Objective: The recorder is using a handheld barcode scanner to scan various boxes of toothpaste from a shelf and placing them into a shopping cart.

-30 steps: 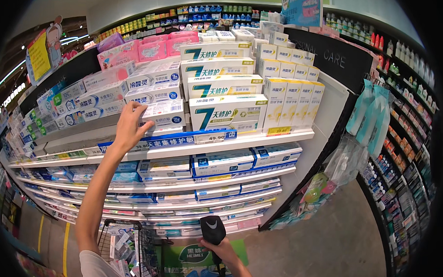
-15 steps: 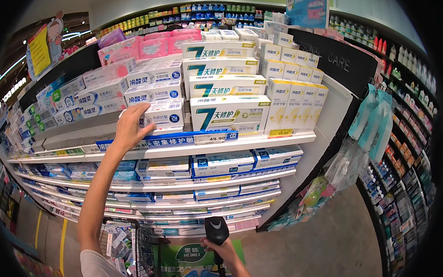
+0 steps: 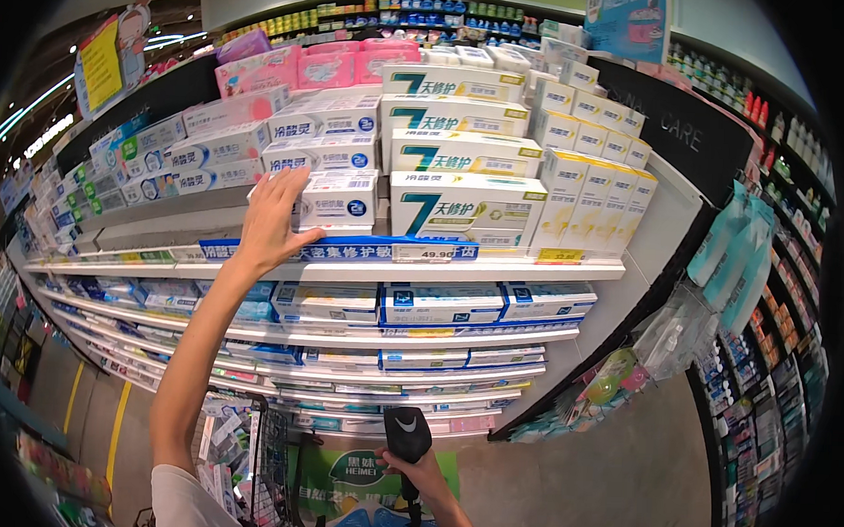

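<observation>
Black and smooth, a handled device (image 3: 407,433) is nearest, upright in the right hand (image 3: 417,470), whose grip is closed around its stem. Just left of it stands a wire cart (image 3: 271,463), which bears a loose heap of small cartons (image 3: 219,475); so much lies collected there, though the count is hidden by the forearm and sleeve.

Farther out, the left hand (image 3: 275,217) is at the shelf (image 3: 533,271). Its grip is spread, the fingers over the left end of a white box (image 3: 343,202) and the thumb apart from them, low near the front edge. Whether it has a firm hold I cannot tell. The reach looks complete, but the box is level on the shelf behind a blue label strip (image 3: 357,251), neither tilted nor lifted clear.

Left of that hand runs a bare grey stretch of shelf. Right of the box, large white-and-green boxes (image 3: 466,209) climb in stepped rows, then slim upright cartons (image 3: 578,199) with yellow tops; both groups look well stocked.

Behind, pink packs (image 3: 326,70) line the top, and beyond them colourful bottles (image 3: 431,5) fill a far wall rack.
</observation>
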The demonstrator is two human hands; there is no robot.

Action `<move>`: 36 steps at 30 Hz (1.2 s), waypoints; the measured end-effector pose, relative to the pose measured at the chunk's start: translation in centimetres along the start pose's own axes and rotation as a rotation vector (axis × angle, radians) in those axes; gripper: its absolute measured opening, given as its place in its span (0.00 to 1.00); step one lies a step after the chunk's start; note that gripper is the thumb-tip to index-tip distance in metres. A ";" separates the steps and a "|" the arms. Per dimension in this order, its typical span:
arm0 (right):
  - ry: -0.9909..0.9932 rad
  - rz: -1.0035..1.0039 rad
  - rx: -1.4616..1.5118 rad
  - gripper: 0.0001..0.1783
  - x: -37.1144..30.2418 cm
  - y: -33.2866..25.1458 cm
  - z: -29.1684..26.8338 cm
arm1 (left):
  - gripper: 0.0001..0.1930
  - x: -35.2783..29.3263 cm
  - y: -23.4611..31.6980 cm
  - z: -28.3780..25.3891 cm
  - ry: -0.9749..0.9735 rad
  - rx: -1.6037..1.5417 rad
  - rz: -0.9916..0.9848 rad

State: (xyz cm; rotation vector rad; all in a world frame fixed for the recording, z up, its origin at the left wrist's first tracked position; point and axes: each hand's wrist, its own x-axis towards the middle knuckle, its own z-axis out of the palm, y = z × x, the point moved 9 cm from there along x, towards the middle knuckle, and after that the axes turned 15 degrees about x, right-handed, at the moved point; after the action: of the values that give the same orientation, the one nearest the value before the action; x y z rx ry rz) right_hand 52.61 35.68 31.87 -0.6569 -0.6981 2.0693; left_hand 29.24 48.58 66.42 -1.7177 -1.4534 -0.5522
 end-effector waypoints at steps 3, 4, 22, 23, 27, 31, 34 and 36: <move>-0.038 -0.002 -0.052 0.15 0.0 0.6 -0.7 | 0.40 -2.2 1.8 -2.3 0.083 0.021 -0.026; -0.023 0.004 -0.064 0.15 0.3 0.6 -1.1 | 0.39 -4.1 1.8 -3.2 0.164 -0.002 -0.092; -0.100 0.382 -0.357 0.18 2.7 9.8 6.9 | 0.11 -61.0 8.8 -6.0 -0.503 -0.257 -1.487; -0.153 0.411 -0.362 0.18 2.5 10.9 8.2 | 0.10 -63.0 7.7 -6.6 -0.486 -0.195 -1.505; -0.183 0.469 -0.469 0.21 2.0 14.1 9.9 | 0.15 -71.5 2.5 -7.6 -0.549 0.032 -1.552; -0.089 0.482 -0.536 0.22 0.9 15.8 12.5 | 0.20 -81.4 -1.3 -7.8 -0.706 0.198 -1.588; -0.034 0.473 -0.579 0.22 0.8 17.0 13.7 | 0.23 -85.1 -3.6 -7.4 -0.809 0.304 -1.569; -0.031 0.494 -0.597 0.22 0.8 17.9 14.3 | 0.25 -88.1 -4.0 -6.8 -0.936 0.306 -1.596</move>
State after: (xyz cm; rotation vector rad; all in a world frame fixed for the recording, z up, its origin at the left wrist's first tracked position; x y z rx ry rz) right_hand 32.99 23.96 29.73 -1.2311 -1.2977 2.3164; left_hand 5.01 -10.10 4.82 -0.1387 -3.2429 -0.1793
